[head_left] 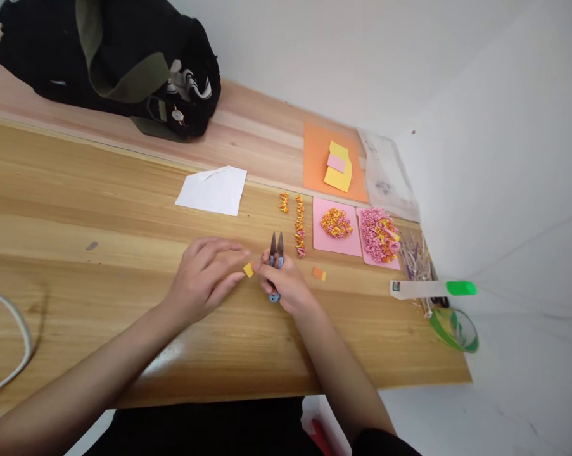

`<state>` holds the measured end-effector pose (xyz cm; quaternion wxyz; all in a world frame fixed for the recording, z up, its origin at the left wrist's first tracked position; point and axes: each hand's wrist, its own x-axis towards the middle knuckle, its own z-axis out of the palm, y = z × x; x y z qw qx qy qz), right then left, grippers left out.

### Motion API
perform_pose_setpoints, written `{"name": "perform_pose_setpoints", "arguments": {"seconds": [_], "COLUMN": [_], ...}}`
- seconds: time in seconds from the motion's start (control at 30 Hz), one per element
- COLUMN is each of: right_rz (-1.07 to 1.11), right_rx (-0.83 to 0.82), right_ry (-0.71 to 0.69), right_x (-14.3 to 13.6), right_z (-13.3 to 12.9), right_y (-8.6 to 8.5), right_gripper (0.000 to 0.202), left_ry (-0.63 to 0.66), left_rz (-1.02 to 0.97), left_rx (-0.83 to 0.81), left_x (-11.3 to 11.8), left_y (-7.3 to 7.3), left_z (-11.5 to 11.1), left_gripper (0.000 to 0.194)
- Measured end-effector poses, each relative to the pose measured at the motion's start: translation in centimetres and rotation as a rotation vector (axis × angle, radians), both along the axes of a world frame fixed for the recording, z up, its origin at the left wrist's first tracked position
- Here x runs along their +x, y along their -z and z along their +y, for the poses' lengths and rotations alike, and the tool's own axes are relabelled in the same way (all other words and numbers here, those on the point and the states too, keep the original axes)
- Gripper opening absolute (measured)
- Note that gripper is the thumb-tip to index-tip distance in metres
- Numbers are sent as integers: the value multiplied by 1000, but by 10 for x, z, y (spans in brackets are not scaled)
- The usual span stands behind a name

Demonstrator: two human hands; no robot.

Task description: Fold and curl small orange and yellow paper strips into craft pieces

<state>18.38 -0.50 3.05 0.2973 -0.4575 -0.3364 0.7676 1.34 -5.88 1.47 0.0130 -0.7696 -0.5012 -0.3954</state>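
My right hand is closed around small snips with blue handles; their two dark blades are parted and point away from me. A small yellow paper piece sits between my hands, at the right thumb tip and close to the left thumb. My left hand has its fingers stretched out and the thumb apart, beside that piece. Right of my right hand lies a small orange and yellow paper piece. Beyond the snips, small curled paper pieces in orange, yellow and pink form a long row and a short row.
Heaps of curled pieces rest on pink sheets. Behind lie an orange sheet, yellow paper and white paper. A black bag stands back left. At right are a green-capped glue bottle and a green container.
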Motion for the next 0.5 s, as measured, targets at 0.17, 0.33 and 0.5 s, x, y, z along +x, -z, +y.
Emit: {"name": "perform_pose_setpoints", "arguments": {"seconds": [0.17,0.33,0.5], "right_rz": [-85,-152,-138], "right_rx": [168,221,234], "right_ry": [70,52,-2], "right_x": [-2,-4,-7], "right_z": [-3,-6,-5], "right_y": [2,5,8], "right_gripper": [34,31,28], "left_ry": [-23,2,-50], "left_rz": [-204,-376,-474], "left_rx": [-260,-449,-514], "left_x": [-1,4,3], "left_y": [-2,-5,6], "left_z": [0,-2,3], "left_gripper": [23,20,24]}}
